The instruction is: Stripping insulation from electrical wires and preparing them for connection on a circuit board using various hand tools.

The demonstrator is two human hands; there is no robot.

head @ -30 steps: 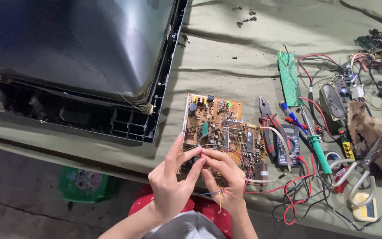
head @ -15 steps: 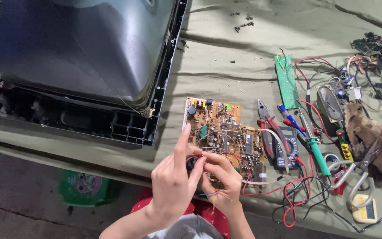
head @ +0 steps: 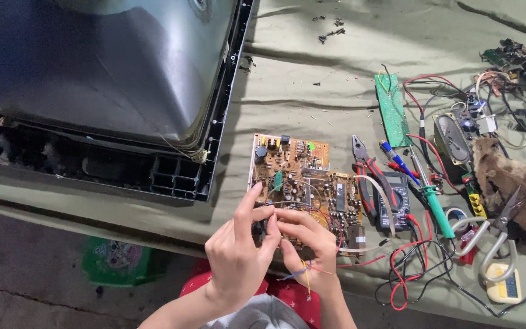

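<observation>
while both hands work close together at the near edge of the brown circuit board (head: 302, 183), the left hand (head: 235, 256) has its thumb and forefinger pinched on a thin wire just above the board's near left corner, its remaining fingers curled loosely. the right hand (head: 308, 240) sits touching the left, fingers bent inward and pinched on the same bundle of fine coloured wires (head: 302, 271), whose blue, yellow and red strands hang down below its palm. the board lies flat on the olive cloth (head: 312, 79) covering the table, near the middle of the scene. far and to the left stands a large grey picture tube (head: 111, 61) in its black frame. just right of the board lie red-handled pliers (head: 366, 167), then a dark multimeter (head: 394, 201) with red and black leads trailing toward the near edge. further right are a green-handled soldering iron (head: 436, 204), a narrow green board (head: 391, 109), a grey oval speaker (head: 452, 137) and metal shears (head: 494, 234) beside a brown rag (head: 518, 189).
</observation>
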